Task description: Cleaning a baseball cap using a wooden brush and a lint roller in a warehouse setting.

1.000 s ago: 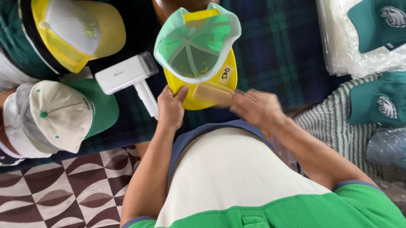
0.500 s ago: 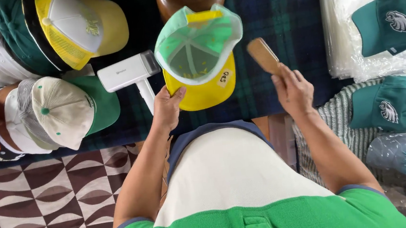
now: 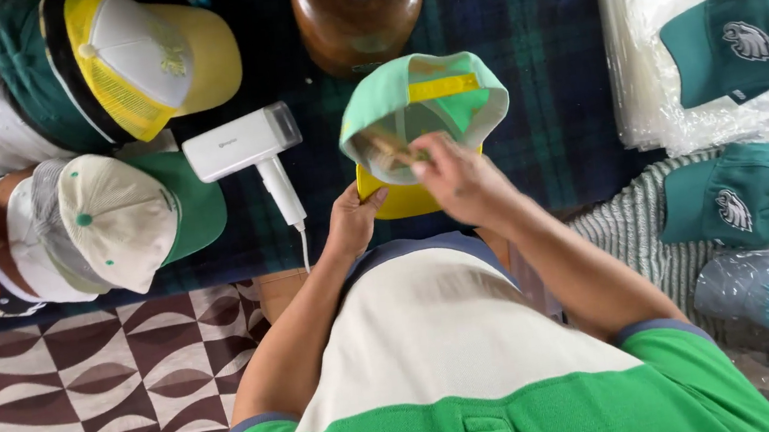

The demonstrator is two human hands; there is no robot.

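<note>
The person stands over a dark green-and-blue plaid cloth [image 3: 539,57] with an upturned trucker cap, mint-green mesh with a yellow brim [image 3: 421,112], held just in front of the belly. The left hand [image 3: 356,221] pinches the brim at the cap's six o'clock edge, fingers closed on it. The right hand [image 3: 459,180] has its fingers curled shut around a small flat wooden tool [image 3: 392,148], which it pokes into the cap's hollow from about four o'clock; motion blur hides the tip.

To my eye the step in hand is working the inside of the crown with that tool, and the next move would call for keeping the brim steady while the tool sweeps round the inner band.

Room is tight. A white handheld steamer with a cord [image 3: 249,149] lies just beside the cap at nine o'clock, and a rounded brown wooden hat form [image 3: 358,4] sits near at twelve. Stacked caps [image 3: 117,206] crowd the far nine o'clock side; a pile of clear plastic bags [image 3: 650,74] topped by a teal cap [image 3: 737,31] fills two o'clock. The openest cloth lies between the cap and the bags, toward three o'clock.
</note>
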